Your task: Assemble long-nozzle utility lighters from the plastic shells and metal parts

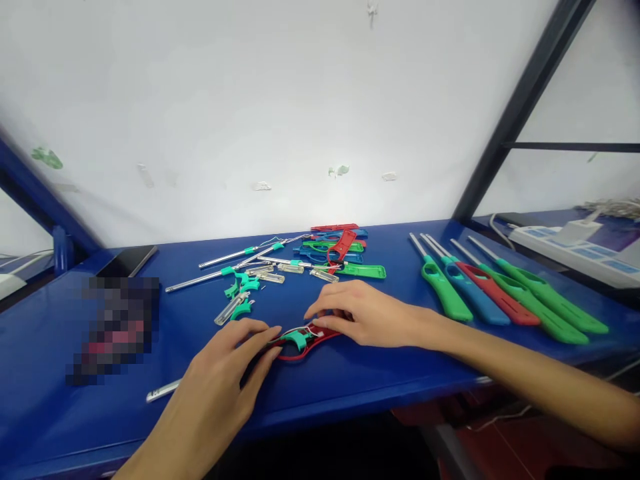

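Note:
In front of me on the blue table lies a red lighter casing (pixel 295 358), its inside facing up. A teal trigger (pixel 299 339) and thin wires sit in it. My left hand (pixel 225 367) pinches the casing at its left end. A metal lighter tube (pixel 163 391) sticks out to the left from beneath that hand. My right hand (pixel 367 317) grips the casing's right end, its fingers bent over the red plastic and partly hiding it. Beyond my hands are loose teal triggers (pixel 243 307) and clear fuel tanks (pixel 231 309).
Metal tubes with wires (pixel 200 280) lie at the back left, beside stacked coloured casing halves (pixel 363 270). Several assembled long lighters (pixel 485 293) are lined up on the right. A phone (pixel 127 261) lies at left near a blurred patch. A power strip (pixel 575 250) is far right.

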The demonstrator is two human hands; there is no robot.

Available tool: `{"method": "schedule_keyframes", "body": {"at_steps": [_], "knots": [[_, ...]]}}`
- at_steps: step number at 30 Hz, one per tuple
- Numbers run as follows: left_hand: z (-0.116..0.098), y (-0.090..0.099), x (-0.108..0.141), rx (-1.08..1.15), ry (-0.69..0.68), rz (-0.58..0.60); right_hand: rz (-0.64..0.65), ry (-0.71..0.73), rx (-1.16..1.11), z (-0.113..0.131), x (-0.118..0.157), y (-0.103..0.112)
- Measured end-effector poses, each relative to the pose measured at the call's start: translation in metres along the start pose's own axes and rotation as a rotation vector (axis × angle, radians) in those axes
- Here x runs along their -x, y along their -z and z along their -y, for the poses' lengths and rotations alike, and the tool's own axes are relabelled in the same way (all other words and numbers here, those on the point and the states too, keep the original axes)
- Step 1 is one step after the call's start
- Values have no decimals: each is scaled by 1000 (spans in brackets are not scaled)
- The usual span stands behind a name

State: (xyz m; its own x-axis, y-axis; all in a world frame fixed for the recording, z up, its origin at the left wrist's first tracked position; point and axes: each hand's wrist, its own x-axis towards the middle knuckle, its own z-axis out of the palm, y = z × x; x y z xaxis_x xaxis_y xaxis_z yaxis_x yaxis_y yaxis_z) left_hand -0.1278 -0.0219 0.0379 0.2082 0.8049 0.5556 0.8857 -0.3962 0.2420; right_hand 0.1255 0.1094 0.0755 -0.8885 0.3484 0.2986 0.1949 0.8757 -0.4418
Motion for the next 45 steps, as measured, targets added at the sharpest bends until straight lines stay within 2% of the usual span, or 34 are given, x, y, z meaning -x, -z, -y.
{"method": "schedule_keyframes", "body": {"at_steps": [10,30,45], "knots": [[-4,1,-3,114,84,120,-36,59,-2,0,-2,-9],[-6,1,-4,114,60,179,-75,130,-43,-5,-1,-14],[-3,-1,-3,75,5,127,-75,114,-15,-2,-1,-12]]}}
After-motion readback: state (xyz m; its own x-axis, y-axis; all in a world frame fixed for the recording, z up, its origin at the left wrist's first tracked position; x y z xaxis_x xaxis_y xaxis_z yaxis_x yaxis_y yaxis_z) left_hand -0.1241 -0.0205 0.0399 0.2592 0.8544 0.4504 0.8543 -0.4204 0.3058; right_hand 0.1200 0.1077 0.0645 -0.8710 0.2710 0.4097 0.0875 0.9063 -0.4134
